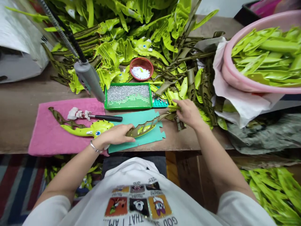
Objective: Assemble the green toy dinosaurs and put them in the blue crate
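Note:
On the teal foam mat [150,144] lies a toy with a lime-green dragon-like head [100,127] and an olive-brown plastic blade-shaped part [142,128]. My left hand [118,135] is closed over the toy's middle, its thumb and fingers at the near end of the olive part; the palm hides what lies beneath. Out to the right, my right hand [189,114] is at the edge of the parts pile, fingers bent around the end of a lime-green plastic piece [173,107]. A screwdriver-like tool with a black handle [108,118] and a white-wrapped end lies above the toy.
A green tray [128,106] of small metal screws stands ahead, beside a teal tray [160,103]. Behind sits a red bowl [141,59] with white pieces. A grey hanging electric screwdriver [88,78] is at left. A pink tub [227,59] of lime parts stands right.

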